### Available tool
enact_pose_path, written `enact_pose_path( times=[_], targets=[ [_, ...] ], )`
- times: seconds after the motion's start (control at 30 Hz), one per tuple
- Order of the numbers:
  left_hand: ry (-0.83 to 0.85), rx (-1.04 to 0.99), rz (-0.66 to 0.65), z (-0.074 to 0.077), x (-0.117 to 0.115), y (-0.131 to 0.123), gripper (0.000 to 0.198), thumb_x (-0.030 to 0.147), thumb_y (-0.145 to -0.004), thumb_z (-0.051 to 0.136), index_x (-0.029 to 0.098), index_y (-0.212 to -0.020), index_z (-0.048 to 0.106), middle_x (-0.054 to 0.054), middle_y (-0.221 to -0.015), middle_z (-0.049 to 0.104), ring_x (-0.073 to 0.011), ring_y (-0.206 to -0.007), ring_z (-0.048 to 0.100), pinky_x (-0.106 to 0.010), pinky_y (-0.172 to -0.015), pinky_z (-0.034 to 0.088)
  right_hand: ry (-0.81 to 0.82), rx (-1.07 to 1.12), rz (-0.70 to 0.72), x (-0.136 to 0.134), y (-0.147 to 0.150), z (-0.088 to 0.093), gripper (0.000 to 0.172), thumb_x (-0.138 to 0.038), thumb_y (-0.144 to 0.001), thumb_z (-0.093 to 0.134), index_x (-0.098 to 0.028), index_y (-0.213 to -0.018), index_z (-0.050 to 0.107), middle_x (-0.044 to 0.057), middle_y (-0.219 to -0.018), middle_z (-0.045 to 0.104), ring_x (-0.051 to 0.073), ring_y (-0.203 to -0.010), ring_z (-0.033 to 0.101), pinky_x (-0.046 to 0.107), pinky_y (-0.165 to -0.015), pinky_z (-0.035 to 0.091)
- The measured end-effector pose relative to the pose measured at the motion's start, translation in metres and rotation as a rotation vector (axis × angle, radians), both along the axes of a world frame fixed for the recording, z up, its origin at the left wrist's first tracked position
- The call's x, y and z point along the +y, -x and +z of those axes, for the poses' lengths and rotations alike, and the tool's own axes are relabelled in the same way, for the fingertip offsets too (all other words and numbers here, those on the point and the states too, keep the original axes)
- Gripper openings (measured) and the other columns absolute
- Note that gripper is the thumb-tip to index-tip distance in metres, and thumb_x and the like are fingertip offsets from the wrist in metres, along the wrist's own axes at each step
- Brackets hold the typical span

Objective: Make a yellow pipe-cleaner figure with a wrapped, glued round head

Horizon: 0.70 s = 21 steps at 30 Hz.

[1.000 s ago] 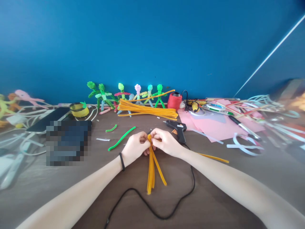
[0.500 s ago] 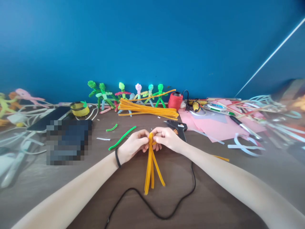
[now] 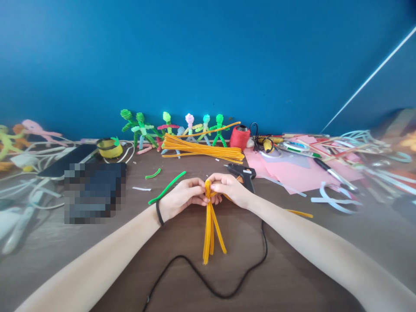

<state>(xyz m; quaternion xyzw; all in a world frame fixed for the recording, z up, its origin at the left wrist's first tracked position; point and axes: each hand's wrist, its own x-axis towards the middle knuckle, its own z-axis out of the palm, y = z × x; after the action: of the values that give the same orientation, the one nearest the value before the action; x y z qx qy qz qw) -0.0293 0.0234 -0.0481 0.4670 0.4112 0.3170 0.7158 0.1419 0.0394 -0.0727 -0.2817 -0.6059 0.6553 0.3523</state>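
Between my two hands hangs a bundle of orange-yellow pipe cleaners [image 3: 208,225], bent over into a loop at the top, with several ends fanning down. My left hand [image 3: 183,195], a black band at its wrist, pinches the bundle from the left just under the loop. From the right, my right hand [image 3: 230,189] grips the top of it with thumb and fingers. One strand crosses the bundle beneath the loop and passes under my right hand. A green pipe cleaner [image 3: 167,187] lies beside my left hand, and a glue gun [image 3: 243,172] rests just behind my right hand.
Pipe-cleaner figures [image 3: 166,123] stand along the blue wall, behind a pile of orange pipe cleaners [image 3: 204,148]. A red thread spool [image 3: 239,137] and pink paper [image 3: 299,167] are at right. Dark phones and cables lie left. A black cord [image 3: 208,281] curves across the front.
The bundle's hanging ends have shifted slightly right. My left hand has moved a little right, and the crossing strand below the loop shows more clearly.
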Motion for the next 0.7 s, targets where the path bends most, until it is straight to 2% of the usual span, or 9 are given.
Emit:
enact_pose_path(
  times=[0.27, 0.53, 0.7],
  targets=[
    [0.053, -0.01, -0.004, 0.0001, 0.0013, 0.0021, 0.004, 0.013, -0.071, 0.058, 0.012, -0.073, 0.054, -0.003, -0.056, 0.064, -0.0084, -0.049, 0.059, -0.017, -0.051, 0.047, -0.016, -0.007, -0.005, -0.0019, 0.0003, -0.0008, 0.013, -0.025, -0.077, 0.057, -0.015, -0.081, 0.05, -0.002, -0.056, 0.061, 0.007, -0.047, 0.057, 0.015, -0.043, 0.039],
    [0.088, -0.037, 0.042, 0.0023, 0.0002, 0.0007, 0.005, 0.012, -0.072, 0.057, 0.011, -0.068, 0.053, -0.005, -0.058, 0.065, -0.0107, -0.054, 0.062, -0.018, -0.056, 0.05, -0.029, 0.0, -0.038, -0.001, 0.0006, 0.0003, 0.021, -0.031, -0.074, 0.062, -0.016, -0.079, 0.05, -0.002, -0.056, 0.061, 0.008, -0.046, 0.057, 0.016, -0.042, 0.04],
    [0.092, -0.101, 0.032, 0.0012, 0.0013, 0.0007, 0.006, 0.012, -0.074, 0.053, 0.01, -0.072, 0.058, -0.006, -0.065, 0.066, -0.0108, -0.059, 0.062, -0.019, -0.058, 0.05, -0.044, -0.008, -0.062, -0.0004, 0.0015, -0.0001, 0.022, -0.032, -0.073, 0.062, -0.015, -0.079, 0.05, -0.002, -0.056, 0.062, 0.008, -0.045, 0.057, 0.016, -0.041, 0.04]
  ],
)
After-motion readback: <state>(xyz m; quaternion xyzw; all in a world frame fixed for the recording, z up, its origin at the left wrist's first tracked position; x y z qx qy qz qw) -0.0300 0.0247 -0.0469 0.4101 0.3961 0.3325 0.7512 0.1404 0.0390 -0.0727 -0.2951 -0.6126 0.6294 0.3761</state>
